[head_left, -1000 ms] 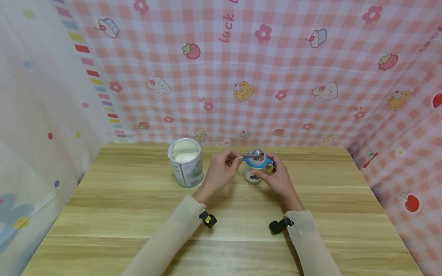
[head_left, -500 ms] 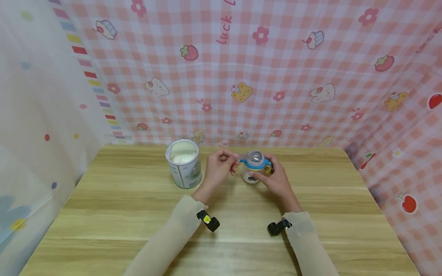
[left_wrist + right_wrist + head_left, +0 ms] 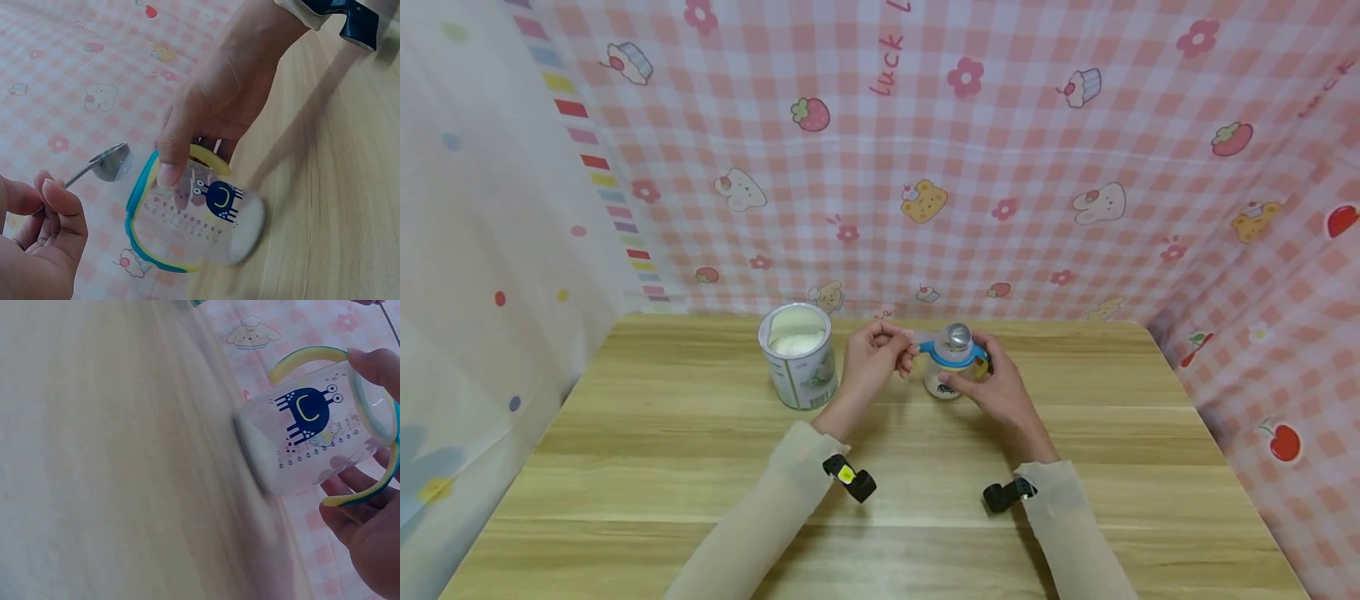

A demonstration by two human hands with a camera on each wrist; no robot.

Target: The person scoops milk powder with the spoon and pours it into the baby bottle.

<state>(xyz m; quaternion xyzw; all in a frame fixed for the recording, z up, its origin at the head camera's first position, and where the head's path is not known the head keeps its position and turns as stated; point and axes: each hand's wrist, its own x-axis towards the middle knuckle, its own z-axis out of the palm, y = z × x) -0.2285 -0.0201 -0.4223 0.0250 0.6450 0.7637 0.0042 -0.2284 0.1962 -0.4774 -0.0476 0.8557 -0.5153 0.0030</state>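
Observation:
My left hand (image 3: 876, 360) pinches the thin handle of a metal spoon (image 3: 111, 164) between thumb and fingers. The spoon's rounded bowl sits over the mouth of a clear baby bottle (image 3: 946, 379), its shiny underside facing up in the head view. My right hand (image 3: 1006, 390) grips the bottle around its side, thumb in front. The bottle has blue and yellow handles and a dark blue cartoon creature (image 3: 309, 411) printed on it. White stuff lies at its bottom (image 3: 250, 228). The bottle stands upright on the table. Whether anything is left in the spoon is hidden.
An opened tin (image 3: 801, 367) with pale powder inside stands to the left of my left hand, its foil lid folded back. A checked pink curtain (image 3: 850, 167) hangs behind the wooden table (image 3: 925, 550). Each sleeve carries a small black camera (image 3: 850, 477).
The spoon has turned over above the bottle: its hollow showed earlier, and its rounded underside shows now. My left hand has rolled slightly with it. The right hand keeps its hold on the bottle.

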